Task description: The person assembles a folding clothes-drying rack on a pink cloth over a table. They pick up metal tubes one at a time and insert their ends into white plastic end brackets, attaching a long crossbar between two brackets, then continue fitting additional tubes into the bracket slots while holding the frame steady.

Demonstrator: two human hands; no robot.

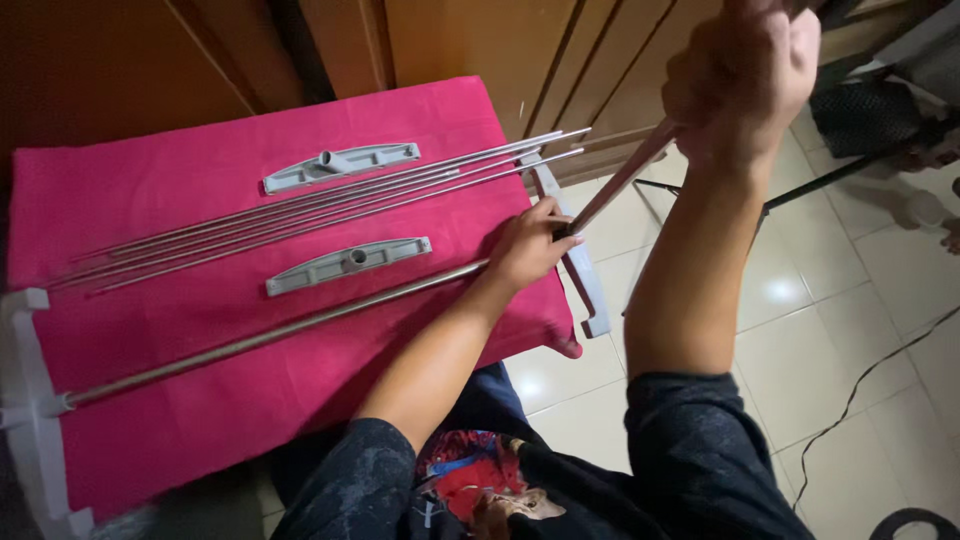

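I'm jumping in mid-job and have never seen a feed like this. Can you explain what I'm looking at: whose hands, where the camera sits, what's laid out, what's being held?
There is no machine here, only a person's two bare hands. The single picture comes from a camera worn on the head, looking down.

A pink cloth covers a table. On it lie a bundle of thin metal rods, two grey plastic brackets and one thick metal tube, its far end plugged into a white plastic frame piece.

The left hand rests at the cloth's edge, on the near end of that tube. The right hand, raised high, grips another rod that slants down towards the left hand. A grey bar hangs off the table edge.
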